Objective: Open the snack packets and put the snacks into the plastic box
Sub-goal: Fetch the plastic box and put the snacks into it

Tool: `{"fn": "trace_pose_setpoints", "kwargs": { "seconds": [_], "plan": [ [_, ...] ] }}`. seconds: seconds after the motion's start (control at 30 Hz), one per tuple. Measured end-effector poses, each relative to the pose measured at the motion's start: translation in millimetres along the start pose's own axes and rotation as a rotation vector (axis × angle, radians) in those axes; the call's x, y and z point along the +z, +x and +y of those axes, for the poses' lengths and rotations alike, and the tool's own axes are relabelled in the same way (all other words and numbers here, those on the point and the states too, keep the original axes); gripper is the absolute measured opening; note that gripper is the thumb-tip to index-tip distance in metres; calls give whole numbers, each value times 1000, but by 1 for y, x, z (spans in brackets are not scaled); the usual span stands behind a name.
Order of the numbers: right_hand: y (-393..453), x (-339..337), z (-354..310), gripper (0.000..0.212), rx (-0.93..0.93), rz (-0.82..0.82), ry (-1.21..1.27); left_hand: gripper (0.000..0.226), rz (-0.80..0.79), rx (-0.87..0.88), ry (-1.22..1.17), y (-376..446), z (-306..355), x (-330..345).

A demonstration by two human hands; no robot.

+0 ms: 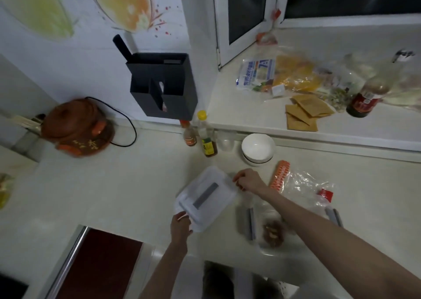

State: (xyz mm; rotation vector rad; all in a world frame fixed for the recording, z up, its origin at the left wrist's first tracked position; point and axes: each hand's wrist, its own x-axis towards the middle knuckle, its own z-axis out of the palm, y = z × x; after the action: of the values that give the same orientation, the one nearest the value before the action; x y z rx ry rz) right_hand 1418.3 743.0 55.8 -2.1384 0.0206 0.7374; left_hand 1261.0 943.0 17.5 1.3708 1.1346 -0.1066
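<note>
So the plastic box lid (206, 195), clear with a grey clip strip across it, sits tilted near the front middle of the pale countertop (114, 191), held at both ends; the left hand (181, 227) grips its near corner with fingers curled round the edge, and the right hand (247, 180) has curled fingers at the far corner, though it's too blurry to tell if it's actually pinching the lid or just touching it; just right of the lid, under the right forearm, is the clear plastic box (264, 228) with grey clips and a small pile of brown snacks (274, 231) inside; beside that lies an orange-and-white snack packet (279, 175) and a crumpled clear bag (305, 190) with a red bit on it; further back there's a white bowl (258, 147), an upturned glass (225, 140) and two sauce bottles (200, 135); a black wall-mounted holder (163, 85) hangs above those, and a brown clay pot (77, 127) with a black cord sits off left; up on the windowsill (341, 125) are brown paper sachets (304, 111), food bags and a dark bottle (369, 94).
</note>
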Motion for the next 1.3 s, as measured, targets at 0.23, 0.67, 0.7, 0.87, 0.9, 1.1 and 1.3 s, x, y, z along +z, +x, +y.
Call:
{"fn": "trace_pose_setpoints", "kwargs": {
  "seconds": [0.23,0.67,0.7,0.87,0.9,1.1,1.3],
  "plan": [
    [48,37,-16,30,133,46,-195,25,-51,-151,41,56,5,-33],
    [66,106,-6,55,303,20,-410,16,-230,-203,203,106,-3,-59],
    [63,107,-5,54,304,6,-416,16,-215,-216,195,107,-3,-64],
    [51,96,-17,39,183,2,-363,21,-61,-78,305,107,10,-82],
    [49,92,-21,38,147,27,-384,18,-38,-34,335,105,16,-82],
    [11,28,-22,20,-1,305,-333,18,-24,240,441,58,58,-36],
    [-80,-65,55,14,87,484,-248,16,-229,379,550,-16,43,41]
  ]
}}
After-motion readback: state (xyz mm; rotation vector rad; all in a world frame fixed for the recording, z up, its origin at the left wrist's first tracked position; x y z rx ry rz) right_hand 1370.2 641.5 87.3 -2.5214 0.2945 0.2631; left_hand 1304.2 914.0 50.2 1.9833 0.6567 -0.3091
